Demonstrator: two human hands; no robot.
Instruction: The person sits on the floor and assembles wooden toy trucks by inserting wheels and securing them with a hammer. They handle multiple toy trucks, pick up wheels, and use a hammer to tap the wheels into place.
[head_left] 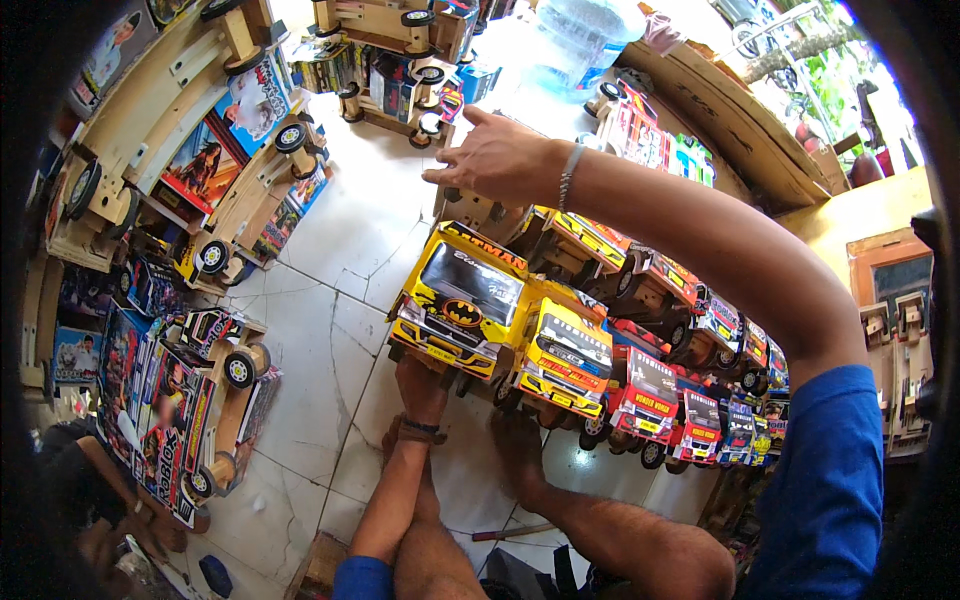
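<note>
Yellow truck (pixel 468 290): centre. Left hand (pixel 422 386), seven o'clock: under its front, grip hidden. Right hand (pixel 500 160), twelve o'clock: fingers spread, apparently empty. Uneven support could tip it against the yellow-orange truck (pixel 566 352), four o'clock.

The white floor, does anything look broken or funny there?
Yes, jagged dark lines run across the white tiles, left of the black-and-yellow toy truck. They look like cracks, because tile joints run straight.
</note>
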